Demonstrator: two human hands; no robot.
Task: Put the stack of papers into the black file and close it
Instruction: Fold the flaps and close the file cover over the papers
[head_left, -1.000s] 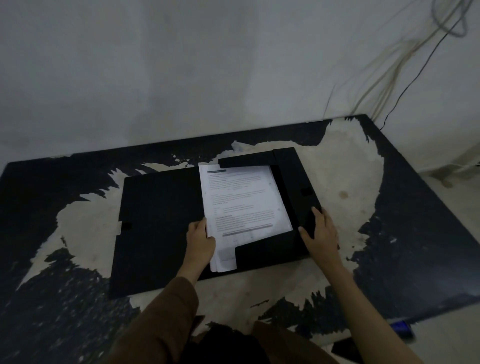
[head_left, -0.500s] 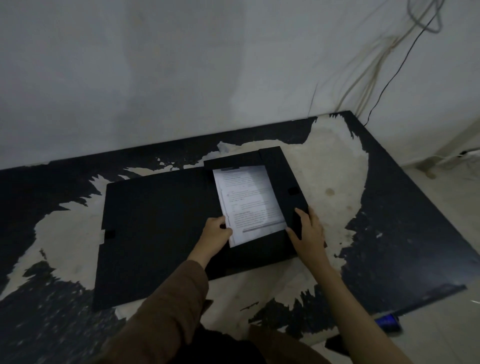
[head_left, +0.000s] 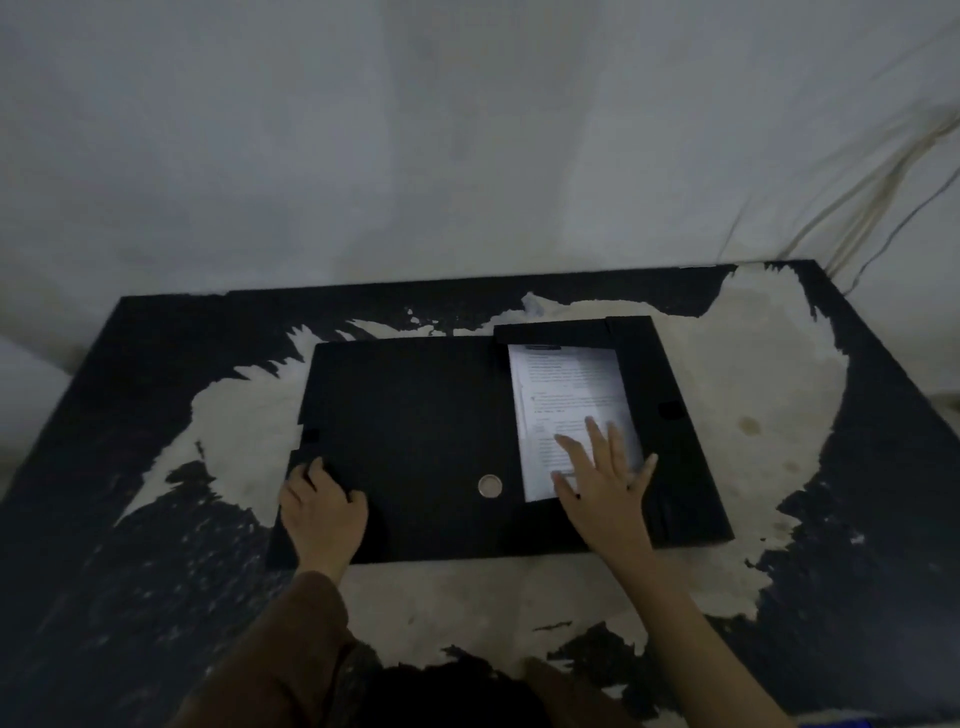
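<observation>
Right hand: we see our right hand (head_left: 602, 483) lying flat with its fingers (head_left: 597, 434) spread apart; the palm presses on the near end of the stack of papers (head_left: 569, 402) and grips nothing; the bare forearm runs back toward the near right corner of the tabletop.
Left hand: our left hand (head_left: 324, 512) sits at the near left corner of the file's cover (head_left: 410, 447); the fingers curl over that edge and close on it; whether the corner is lifted off the tabletop we cannot tell; a brown sleeve (head_left: 275, 654) covers the arm behind it.
Stack of papers: white printed sheets, lying inside the right half of the black file (head_left: 670, 452); their left part is hidden under the cover, their far end tucks under a black flap (head_left: 550, 332); the print is too blurred to read.
Black file: it lies flat near the middle of the tabletop, closer to the far edge than the near one; the cover spans its left and middle parts; a round metal ring (head_left: 489, 486) shows on the cover near its near edge, just left of the papers; a broad black side flap (head_left: 691, 499) lies open to the right of the papers.
Tabletop: the black tabletop (head_left: 104, 597) is worn pale in wide patches around the file; its far edge meets a grey wall (head_left: 415, 156); thin cables (head_left: 883, 182) hang by the far right corner.
</observation>
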